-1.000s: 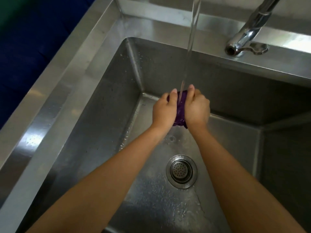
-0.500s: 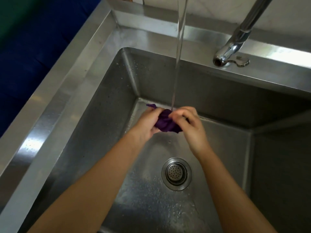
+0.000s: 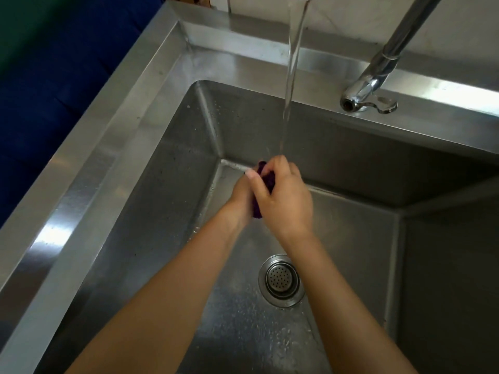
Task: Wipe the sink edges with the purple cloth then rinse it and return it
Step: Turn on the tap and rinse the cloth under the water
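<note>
The cloth is wadded into a small bunch between both hands, low in the sink near its back wall. It sits right where the stream lands, so water likely runs through it as it is squeezed. The right hand lies on top, fingers and thumb curled round the wad. The left hand grips it from beneath, fingers mostly hidden. Held over the basin, runoff goes to the drain. Rinsing seems under way; returning the cloth is not yet done.
</note>
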Demonstrator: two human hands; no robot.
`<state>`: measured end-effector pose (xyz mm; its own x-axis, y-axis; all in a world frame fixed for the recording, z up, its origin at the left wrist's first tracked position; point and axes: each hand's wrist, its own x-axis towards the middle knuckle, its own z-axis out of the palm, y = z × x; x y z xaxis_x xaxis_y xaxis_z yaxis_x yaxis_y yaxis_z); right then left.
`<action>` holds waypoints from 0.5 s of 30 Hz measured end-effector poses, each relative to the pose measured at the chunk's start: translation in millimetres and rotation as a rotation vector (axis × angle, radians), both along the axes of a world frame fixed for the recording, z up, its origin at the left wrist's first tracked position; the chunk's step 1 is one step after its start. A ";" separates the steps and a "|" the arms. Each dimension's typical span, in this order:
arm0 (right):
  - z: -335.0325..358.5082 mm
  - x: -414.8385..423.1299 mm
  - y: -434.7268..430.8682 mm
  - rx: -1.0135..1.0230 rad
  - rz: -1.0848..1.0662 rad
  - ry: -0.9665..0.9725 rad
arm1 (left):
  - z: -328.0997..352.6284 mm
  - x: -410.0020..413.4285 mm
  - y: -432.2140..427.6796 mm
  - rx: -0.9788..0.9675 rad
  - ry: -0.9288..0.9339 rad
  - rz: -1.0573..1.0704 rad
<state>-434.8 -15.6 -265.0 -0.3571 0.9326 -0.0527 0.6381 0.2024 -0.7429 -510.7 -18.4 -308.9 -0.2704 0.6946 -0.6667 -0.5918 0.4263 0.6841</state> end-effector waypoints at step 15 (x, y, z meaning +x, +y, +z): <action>-46.1 26.9 46.0 -0.573 -0.243 0.415 | -3.9 -1.9 2.2 0.005 0.337 0.075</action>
